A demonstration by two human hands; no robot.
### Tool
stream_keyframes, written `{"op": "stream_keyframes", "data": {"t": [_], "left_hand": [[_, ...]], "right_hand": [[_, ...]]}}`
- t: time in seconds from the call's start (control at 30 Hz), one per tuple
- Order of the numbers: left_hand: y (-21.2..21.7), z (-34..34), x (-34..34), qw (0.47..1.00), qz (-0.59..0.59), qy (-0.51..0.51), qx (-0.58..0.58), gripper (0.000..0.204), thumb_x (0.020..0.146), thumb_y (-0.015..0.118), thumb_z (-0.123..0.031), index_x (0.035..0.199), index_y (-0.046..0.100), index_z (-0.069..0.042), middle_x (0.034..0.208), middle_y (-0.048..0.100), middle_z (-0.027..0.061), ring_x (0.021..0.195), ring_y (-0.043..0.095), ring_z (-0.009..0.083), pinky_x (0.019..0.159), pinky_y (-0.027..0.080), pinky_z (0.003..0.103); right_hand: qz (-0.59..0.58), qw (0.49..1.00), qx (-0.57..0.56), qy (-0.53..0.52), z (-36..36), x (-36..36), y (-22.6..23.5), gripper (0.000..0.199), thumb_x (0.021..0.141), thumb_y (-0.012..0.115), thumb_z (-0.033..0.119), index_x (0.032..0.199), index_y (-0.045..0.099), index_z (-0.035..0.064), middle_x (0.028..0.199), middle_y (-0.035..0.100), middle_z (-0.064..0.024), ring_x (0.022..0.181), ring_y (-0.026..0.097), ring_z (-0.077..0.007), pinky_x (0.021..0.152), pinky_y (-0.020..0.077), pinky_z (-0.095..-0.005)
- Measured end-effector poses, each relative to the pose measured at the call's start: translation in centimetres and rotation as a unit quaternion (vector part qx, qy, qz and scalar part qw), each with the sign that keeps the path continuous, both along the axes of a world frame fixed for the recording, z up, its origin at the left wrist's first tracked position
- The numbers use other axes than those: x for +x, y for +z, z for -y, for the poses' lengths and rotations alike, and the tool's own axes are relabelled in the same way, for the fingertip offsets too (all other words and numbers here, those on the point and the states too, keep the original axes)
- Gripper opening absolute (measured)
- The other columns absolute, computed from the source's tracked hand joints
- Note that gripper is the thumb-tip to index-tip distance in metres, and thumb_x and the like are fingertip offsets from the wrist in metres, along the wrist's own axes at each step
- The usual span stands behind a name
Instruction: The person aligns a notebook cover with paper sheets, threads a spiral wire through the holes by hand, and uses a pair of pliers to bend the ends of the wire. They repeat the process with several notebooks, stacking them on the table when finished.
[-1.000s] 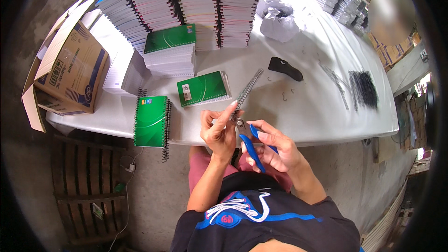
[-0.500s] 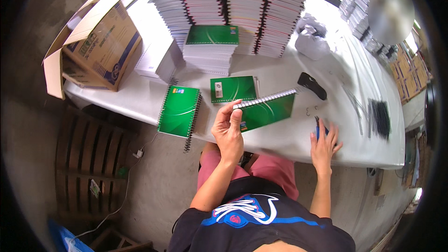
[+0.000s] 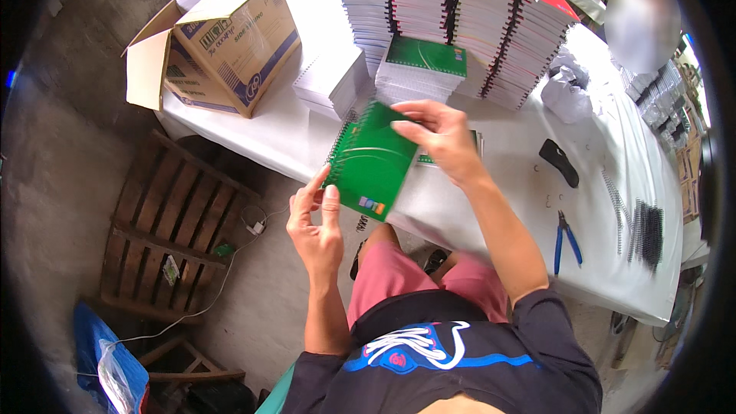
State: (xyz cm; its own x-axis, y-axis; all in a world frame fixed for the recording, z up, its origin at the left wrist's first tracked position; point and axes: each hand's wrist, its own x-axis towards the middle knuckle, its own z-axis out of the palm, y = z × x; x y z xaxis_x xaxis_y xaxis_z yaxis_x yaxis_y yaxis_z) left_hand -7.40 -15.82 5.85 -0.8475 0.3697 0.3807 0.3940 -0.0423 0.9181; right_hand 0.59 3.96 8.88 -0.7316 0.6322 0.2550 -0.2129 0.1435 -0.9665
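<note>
By the white-covered tabletop's near edge, the left hand at eight o'clock and right hand at one pinch a green wire-bound notebook, seemingly to steady it; blue-handled cutters lie handy at four.

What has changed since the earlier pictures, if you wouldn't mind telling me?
The right hand has let go of the blue-handled pliers, now on the table, and moved left to the green notebook. The left hand still holds that notebook, now carried leftward. The cardboard box and black coils stayed put.
</note>
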Motion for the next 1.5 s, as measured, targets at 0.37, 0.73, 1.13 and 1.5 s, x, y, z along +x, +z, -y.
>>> {"op": "stream_keyframes", "data": {"t": [0.37, 0.73, 1.13, 1.5], "left_hand": [[-6.5, -4.3, -3.0, 0.99, 0.058, 0.059, 0.113, 0.042, 0.099, 0.039, -0.03, 0.122, 0.053, 0.002, 0.111, 0.055, 0.0136, 0.104, 0.052, 0.023, 0.091, 0.04, 0.034], [-7.4, -5.8, -4.1, 0.968, 0.14, 0.038, 0.206, 0.067, 0.1, 0.022, -0.05, 0.128, 0.045, 0.006, 0.119, 0.053, 0.0173, 0.107, 0.052, 0.0222, 0.092, 0.041, 0.034], [-4.8, -10.1, 9.3, 0.905, -0.295, -0.163, -0.258, 0.055, 0.076, 0.072, -0.027, 0.125, 0.053, -0.013, 0.128, 0.049, 0.0162, 0.114, 0.049, 0.0349, 0.092, 0.04, 0.046], [-5.9, -10.6, 7.8, 0.921, -0.195, -0.232, -0.247, 0.076, 0.08, 0.066, -0.048, 0.138, 0.036, -0.007, 0.133, 0.046, 0.0143, 0.117, 0.051, 0.031, 0.094, 0.037, 0.045]], "right_hand": [[0.025, 0.996, -0.006, -0.087, 1.0, -6.2, -8.3, 0.027, 0.092, 0.053, 0.028, 0.103, 0.064, 0.0052, 0.096, 0.066, -0.01, 0.088, 0.06, -0.0178, 0.082, 0.0457, -0.0296], [0.034, 0.98, 0.058, -0.186, 1.8, -6.7, -8.8, 0.021, 0.091, 0.05, 0.016, 0.098, 0.065, 0.005, 0.097, 0.065, -0.0085, 0.087, 0.061, -0.0185, 0.079, 0.0463, -0.0293], [0.451, 0.816, 0.359, -0.044, -7.7, 7.2, -6.9, 0.059, 0.081, 0.063, 0.037, 0.128, 0.051, 0.0042, 0.135, 0.047, -0.0143, 0.121, 0.048, -0.0306, 0.1, 0.0373, -0.0432], [0.346, 0.885, 0.31, -0.016, -9.4, 9.5, -5.2, 0.032, 0.081, 0.065, 0.029, 0.096, 0.066, 0.001, 0.084, 0.065, -0.0149, 0.086, 0.061, -0.0343, 0.074, 0.0465, -0.0397]]}}
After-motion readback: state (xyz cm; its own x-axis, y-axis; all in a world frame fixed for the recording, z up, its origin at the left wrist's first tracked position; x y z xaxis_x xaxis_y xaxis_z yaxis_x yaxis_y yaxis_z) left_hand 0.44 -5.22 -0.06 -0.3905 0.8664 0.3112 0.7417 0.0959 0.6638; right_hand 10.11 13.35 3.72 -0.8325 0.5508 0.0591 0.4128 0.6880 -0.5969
